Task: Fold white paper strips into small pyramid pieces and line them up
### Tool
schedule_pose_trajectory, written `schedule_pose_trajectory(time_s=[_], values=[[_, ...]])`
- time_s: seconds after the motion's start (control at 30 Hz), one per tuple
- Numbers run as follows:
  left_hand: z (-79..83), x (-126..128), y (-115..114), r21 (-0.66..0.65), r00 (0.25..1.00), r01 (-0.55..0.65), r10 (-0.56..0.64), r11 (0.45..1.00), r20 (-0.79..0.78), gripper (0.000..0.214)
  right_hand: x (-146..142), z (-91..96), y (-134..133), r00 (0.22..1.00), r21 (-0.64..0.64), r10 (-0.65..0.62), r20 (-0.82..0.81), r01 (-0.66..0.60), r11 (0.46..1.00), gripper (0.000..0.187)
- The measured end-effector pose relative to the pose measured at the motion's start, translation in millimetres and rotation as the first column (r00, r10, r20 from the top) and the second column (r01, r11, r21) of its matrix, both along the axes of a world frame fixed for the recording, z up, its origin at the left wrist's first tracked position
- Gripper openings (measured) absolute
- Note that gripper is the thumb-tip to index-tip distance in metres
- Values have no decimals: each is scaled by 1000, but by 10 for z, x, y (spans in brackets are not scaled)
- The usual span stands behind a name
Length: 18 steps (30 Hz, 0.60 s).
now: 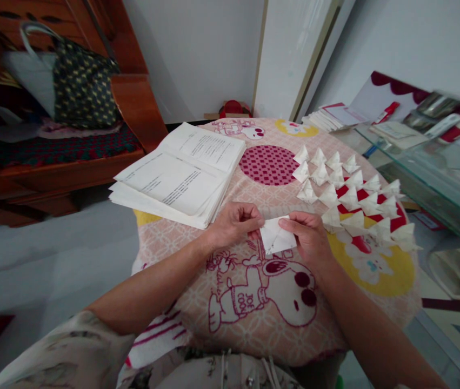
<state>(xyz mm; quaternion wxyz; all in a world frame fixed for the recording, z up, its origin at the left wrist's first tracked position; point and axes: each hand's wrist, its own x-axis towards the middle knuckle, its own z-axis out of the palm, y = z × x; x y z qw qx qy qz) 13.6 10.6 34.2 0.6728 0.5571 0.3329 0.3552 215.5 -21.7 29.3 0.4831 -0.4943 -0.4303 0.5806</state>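
A small folded square of white paper [277,237] is held just above the table cover, near the middle. My left hand [238,222] pinches its upper left corner between thumb and fingers. On the other side, my right hand [308,237] grips the upper right part, the thumb lying on top and the fingers beneath. Crease lines show on the paper's face. To the right stand folded paper pieces [350,199] with pointed tips, several rows of them. Beyond my left hand lies a stack of printed sheets [181,167].
A patterned cloth [197,302] with cartoon figures covers the round table. A glass shelf [428,183] with books, a metal bowl [436,105] and other items adjoins the right side. A wooden bench [132,108] with a dark patterned bag [84,81] stands at left.
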Motion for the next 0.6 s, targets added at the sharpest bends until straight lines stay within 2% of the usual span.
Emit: schedule_pose_trajectory(time_s=[0.17,0.43,0.6], values=[[4,-16,34,-59,994,74,-69,996,80,38,-9,-5,19,999,-8,8,-37,-9,1000,22],[-61,37,21,-33,974,207,-209,978,-87,32,-51,75,-37,991,-62,52,126,-45,997,25],[-94,49,17,-71,963,258,-263,963,-60,37,-66,38,-20,994,-113,85,70,-77,991,26]])
